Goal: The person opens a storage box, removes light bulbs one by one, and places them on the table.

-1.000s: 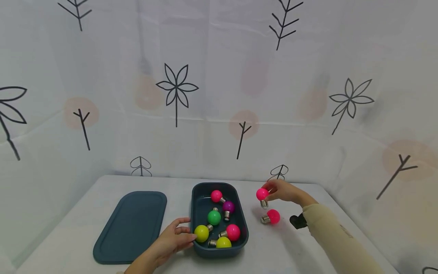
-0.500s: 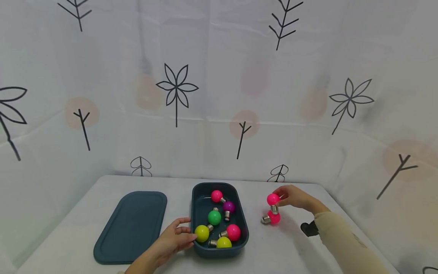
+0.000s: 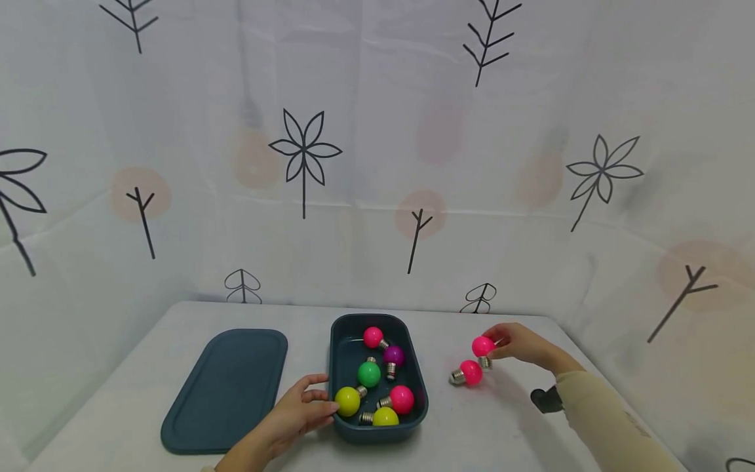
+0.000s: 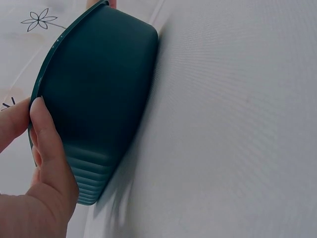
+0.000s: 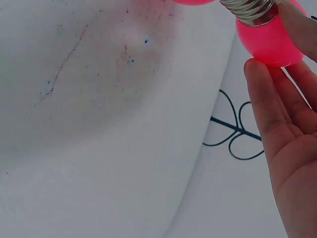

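My right hand point(image 3: 525, 347) pinches a pink light bulb point(image 3: 482, 346) by its round globe, screw base pointing down. Close to its base, a second pink bulb point(image 3: 471, 372) lies on its side on the table. In the right wrist view, thumb and fingers sit around the held bulb's globe point(image 5: 270, 44). My left hand point(image 3: 303, 406) holds the left rim of a dark blue-green plastic tub point(image 3: 377, 434); the left wrist view shows fingers point(image 4: 45, 124) pinching that rim. Inside the tub lie several bulbs: pink point(image 3: 402, 400), yellow point(image 3: 348, 401), green point(image 3: 369, 374) and purple point(image 3: 394, 356).
A flat dark blue-green lid or tray point(image 3: 227, 393) lies left of the tub on the white table point(image 3: 448, 432). Behind the table hangs a pale cloth point(image 3: 366, 249) printed with plants. A black heart-shaped item point(image 3: 546, 398) shows beside the right sleeve.
My right hand has moved right and slightly toward me with the pink bulb, from behind the lying bulb to its right side. The left hand and the tub stay put.
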### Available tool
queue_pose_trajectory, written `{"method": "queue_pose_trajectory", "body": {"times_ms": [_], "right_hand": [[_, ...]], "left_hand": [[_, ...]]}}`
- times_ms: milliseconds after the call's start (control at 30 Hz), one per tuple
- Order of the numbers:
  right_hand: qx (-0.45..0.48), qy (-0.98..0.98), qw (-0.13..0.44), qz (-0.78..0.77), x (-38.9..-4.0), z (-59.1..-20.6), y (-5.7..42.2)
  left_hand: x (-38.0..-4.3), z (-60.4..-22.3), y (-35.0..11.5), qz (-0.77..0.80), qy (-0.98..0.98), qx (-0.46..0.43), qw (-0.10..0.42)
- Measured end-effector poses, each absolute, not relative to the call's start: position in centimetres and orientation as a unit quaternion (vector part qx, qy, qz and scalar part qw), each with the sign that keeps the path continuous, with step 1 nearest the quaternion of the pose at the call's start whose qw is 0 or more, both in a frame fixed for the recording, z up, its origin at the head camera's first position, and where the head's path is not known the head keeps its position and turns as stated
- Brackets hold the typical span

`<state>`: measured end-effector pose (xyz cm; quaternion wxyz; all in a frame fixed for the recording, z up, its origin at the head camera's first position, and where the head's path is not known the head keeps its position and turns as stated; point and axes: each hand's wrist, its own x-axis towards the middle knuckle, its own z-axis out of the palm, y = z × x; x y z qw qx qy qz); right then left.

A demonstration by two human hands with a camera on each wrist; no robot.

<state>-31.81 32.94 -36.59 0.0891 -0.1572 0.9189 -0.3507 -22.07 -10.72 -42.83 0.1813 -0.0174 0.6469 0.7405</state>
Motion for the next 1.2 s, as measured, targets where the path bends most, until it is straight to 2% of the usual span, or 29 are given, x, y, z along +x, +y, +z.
{"method": "queue_pose_trajectory", "body": {"times_ms": [700,1200], "right_hand": [[-0.085,0.927,0.094,-0.353,-30.9,-39.7,34.1],[-0.082,0.922,0.1,-0.365,-30.8,-40.7,34.2]], "left_hand": [[-22.1,-43.0,-10.8,0.741,0.646,-0.016,0.183],[-22.2,-43.1,-10.8,0.744,0.642,-0.015,0.184]]}}
